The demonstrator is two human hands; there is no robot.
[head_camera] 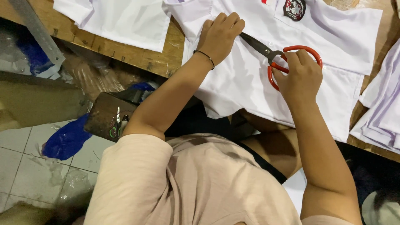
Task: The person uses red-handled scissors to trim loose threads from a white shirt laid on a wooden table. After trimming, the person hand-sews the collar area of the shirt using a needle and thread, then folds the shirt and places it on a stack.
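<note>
A white shirt (246,79) with a round dark badge (294,8) lies spread on a wooden table (125,54). My left hand (218,35) rests on the shirt near its collar, fingers curled over the fabric, a thin dark band on the wrist. My right hand (298,75) grips the red handles of a pair of scissors (266,52). The dark blades point toward my left hand and their tips are hidden under its fingers.
More white garments lie at the top left (121,18) and in a stack at the right edge (381,112). A metal ruler (35,29) sticks out at the upper left. Below the table sit a small board with little tools (114,118), blue plastic (66,139) and a tiled floor.
</note>
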